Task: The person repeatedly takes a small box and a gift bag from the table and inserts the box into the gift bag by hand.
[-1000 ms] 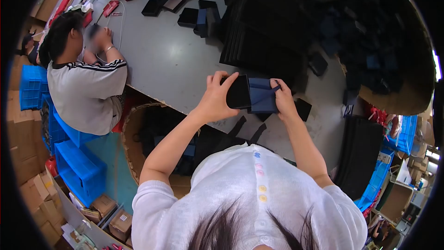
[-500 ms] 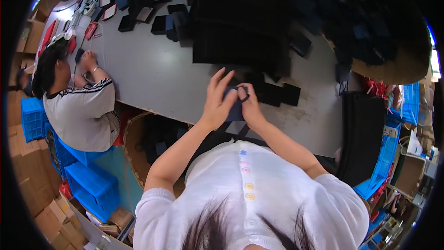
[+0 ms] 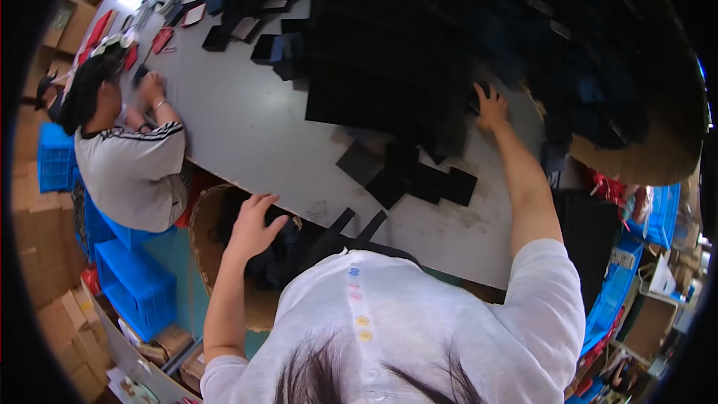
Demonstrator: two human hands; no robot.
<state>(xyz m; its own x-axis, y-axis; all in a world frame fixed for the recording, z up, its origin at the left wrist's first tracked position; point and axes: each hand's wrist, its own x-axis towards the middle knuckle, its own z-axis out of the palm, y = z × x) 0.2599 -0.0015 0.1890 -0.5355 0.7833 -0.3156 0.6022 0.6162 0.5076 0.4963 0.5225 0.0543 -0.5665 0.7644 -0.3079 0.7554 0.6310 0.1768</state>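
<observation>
My left hand (image 3: 258,226) is open with its fingers apart, above a cardboard bin (image 3: 200,236) at the table's near edge; dark pieces lie inside the bin. My right hand (image 3: 491,110) reaches far across the table, its fingers around a small dark box (image 3: 473,99) beside a big black stack (image 3: 374,93). The hand partly hides that box, and its outline is hard to make out. Several flat black pieces (image 3: 426,182) lie overlapping on the table in front of the stack.
A co-worker (image 3: 131,157) sits at the left, both hands on the grey table (image 3: 247,116). Small boxes (image 3: 245,28) are scattered at the back left. A large cardboard box (image 3: 628,157) of dark items stands at the right. Blue crates (image 3: 138,284) are at the lower left.
My hands have parted from the small dark blue item they held together. The left hand has moved to the bin, empty; the right has stretched to the far right of the black stack.
</observation>
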